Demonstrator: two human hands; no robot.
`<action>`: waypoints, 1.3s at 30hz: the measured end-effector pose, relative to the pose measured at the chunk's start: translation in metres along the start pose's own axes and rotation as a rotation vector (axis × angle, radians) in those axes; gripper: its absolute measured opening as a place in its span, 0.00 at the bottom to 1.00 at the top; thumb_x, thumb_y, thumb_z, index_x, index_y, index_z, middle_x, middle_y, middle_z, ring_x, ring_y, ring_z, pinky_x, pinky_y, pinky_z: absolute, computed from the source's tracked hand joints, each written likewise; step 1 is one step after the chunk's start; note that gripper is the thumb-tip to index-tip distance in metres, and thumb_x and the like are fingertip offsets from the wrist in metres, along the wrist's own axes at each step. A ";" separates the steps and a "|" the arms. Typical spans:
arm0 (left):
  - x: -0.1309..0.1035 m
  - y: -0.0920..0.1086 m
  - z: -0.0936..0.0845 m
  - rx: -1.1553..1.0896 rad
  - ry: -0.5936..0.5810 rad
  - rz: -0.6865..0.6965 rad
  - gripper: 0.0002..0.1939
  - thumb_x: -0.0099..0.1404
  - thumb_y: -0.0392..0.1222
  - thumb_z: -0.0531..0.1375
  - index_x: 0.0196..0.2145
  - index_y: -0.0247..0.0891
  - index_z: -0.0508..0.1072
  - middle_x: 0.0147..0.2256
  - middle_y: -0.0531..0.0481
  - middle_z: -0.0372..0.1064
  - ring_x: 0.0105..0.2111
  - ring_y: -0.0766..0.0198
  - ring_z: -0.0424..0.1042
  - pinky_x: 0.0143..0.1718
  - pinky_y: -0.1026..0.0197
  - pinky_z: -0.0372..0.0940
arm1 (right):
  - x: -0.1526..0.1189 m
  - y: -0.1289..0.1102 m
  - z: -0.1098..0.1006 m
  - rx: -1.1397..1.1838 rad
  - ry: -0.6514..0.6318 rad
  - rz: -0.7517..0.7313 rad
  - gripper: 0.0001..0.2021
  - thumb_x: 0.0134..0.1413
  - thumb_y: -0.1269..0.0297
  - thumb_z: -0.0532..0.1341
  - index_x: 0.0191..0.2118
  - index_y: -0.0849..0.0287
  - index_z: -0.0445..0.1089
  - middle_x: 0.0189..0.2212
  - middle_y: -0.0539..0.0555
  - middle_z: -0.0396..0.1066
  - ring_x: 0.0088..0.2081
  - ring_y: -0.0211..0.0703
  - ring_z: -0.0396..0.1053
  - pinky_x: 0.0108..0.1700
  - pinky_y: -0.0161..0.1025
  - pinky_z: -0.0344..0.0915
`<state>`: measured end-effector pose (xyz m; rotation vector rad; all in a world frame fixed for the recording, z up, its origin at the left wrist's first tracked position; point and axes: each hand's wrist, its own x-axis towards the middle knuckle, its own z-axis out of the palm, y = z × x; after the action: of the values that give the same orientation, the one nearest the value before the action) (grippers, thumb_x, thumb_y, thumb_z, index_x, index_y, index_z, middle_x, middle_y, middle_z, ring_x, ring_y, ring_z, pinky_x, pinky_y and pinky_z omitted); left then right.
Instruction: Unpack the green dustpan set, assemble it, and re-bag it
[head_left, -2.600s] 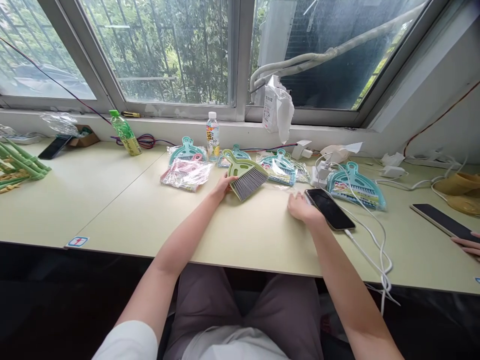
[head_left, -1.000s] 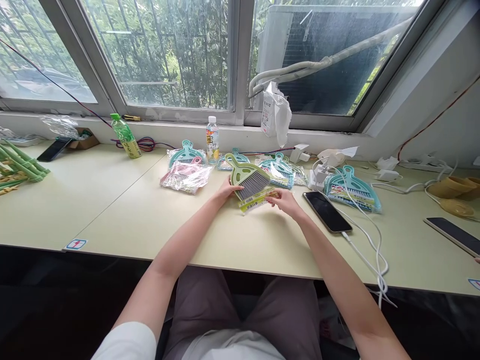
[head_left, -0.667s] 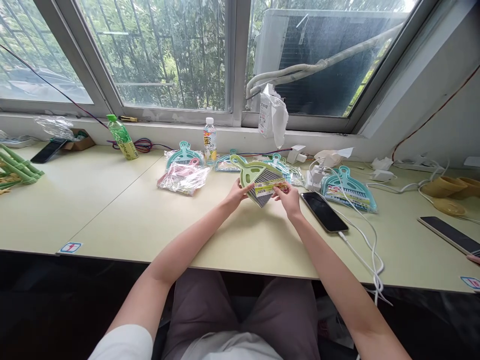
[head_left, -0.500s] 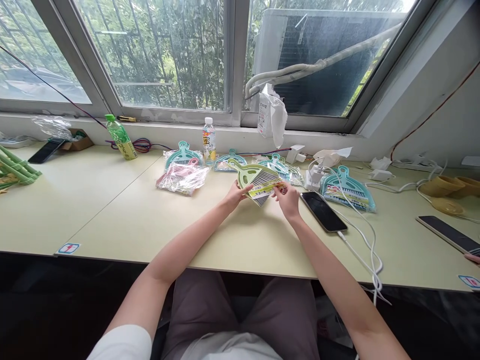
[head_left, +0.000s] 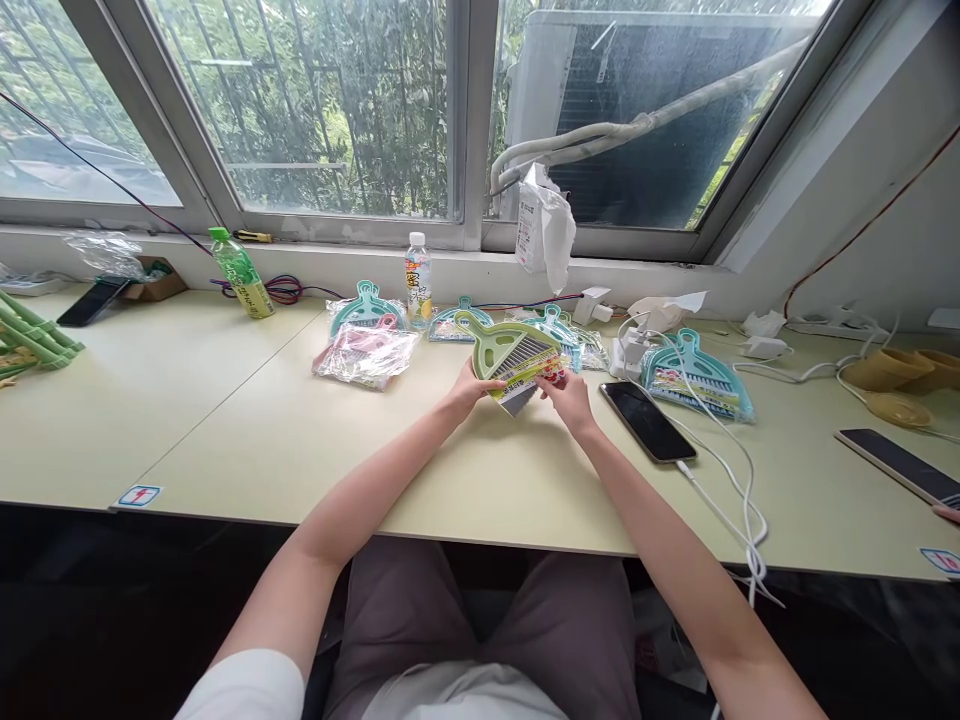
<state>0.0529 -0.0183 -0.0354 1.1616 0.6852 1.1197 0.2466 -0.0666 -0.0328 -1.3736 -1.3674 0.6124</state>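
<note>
Between my hands, just above the table [head_left: 315, 450], is a green dustpan [head_left: 487, 350] with a small brush set in it. A yellow printed label [head_left: 529, 376] runs across its bristles. My left hand [head_left: 471, 387] grips the dustpan's left side, thumb on the front. At the label's right end, my right hand [head_left: 568, 396] pinches the label's edge with thumb and fingers. A pink set in clear wrap [head_left: 366, 357] lies to the left. Behind the dustpan are blue dustpan sets [head_left: 551, 325], and another blue set [head_left: 697, 378] lies to the right.
A phone [head_left: 649, 422] with a white charging cable [head_left: 739, 490] lies right of my hands. Toward the window stand a clear bottle [head_left: 418, 280] and a green bottle [head_left: 241, 275]. A second phone [head_left: 896, 465], touched by another person's fingers, is at the far right.
My right hand has shifted slightly down and left along the label. The dustpan has turned a little; my left hand keeps its grip.
</note>
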 end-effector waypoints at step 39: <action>-0.003 -0.003 -0.001 0.038 -0.028 -0.048 0.37 0.44 0.47 0.74 0.50 0.38 0.69 0.51 0.40 0.70 0.48 0.49 0.72 0.46 0.50 0.69 | 0.003 -0.003 -0.005 -0.271 -0.089 -0.365 0.15 0.60 0.54 0.54 0.31 0.55 0.72 0.36 0.56 0.75 0.39 0.50 0.68 0.40 0.43 0.62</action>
<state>0.0520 -0.0207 -0.0388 1.1850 0.7115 1.0519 0.2502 -0.0662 -0.0279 -1.2697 -1.7703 0.2528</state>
